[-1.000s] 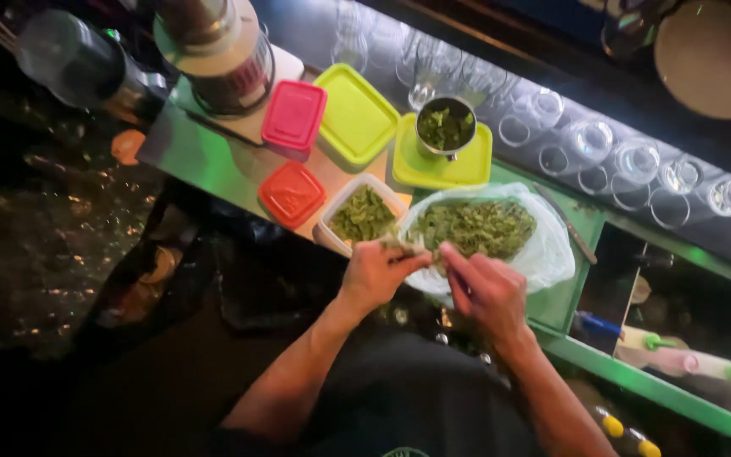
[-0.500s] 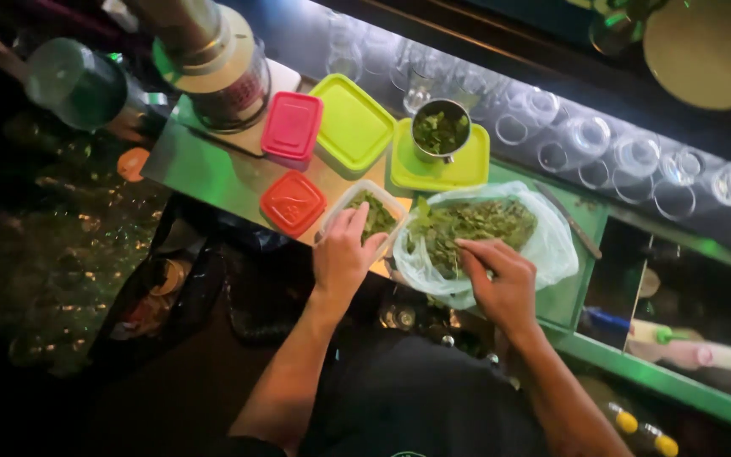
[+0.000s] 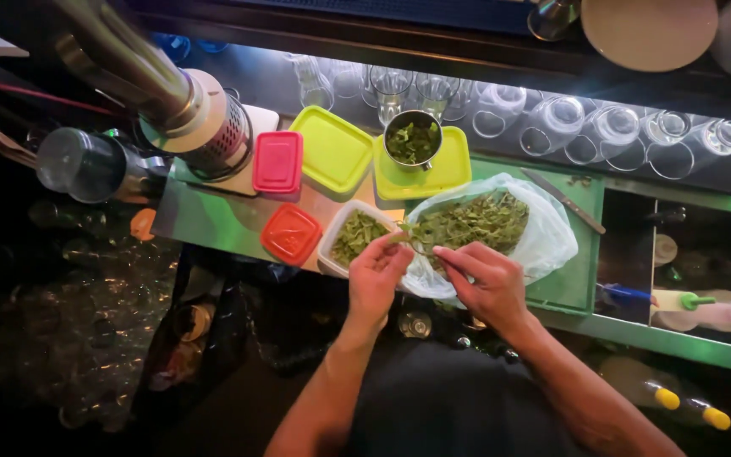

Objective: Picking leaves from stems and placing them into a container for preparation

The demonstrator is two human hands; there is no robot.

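Both hands meet over the counter (image 3: 213, 233) edge, pinching one green herb sprig (image 3: 412, 235) between them; left hand (image 3: 378, 275) closed on its 9 o'clock end, right hand (image 3: 484, 279) on its stem; sprig lies 9-to-3, leafy, dark green, between white tub (image 3: 332, 241) and clear bag (image 3: 543, 241).

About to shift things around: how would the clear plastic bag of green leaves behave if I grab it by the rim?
The plastic bag looks thin and crumpled, so probably floppy. It lies wide open, so the leaves could spill. Likely light.
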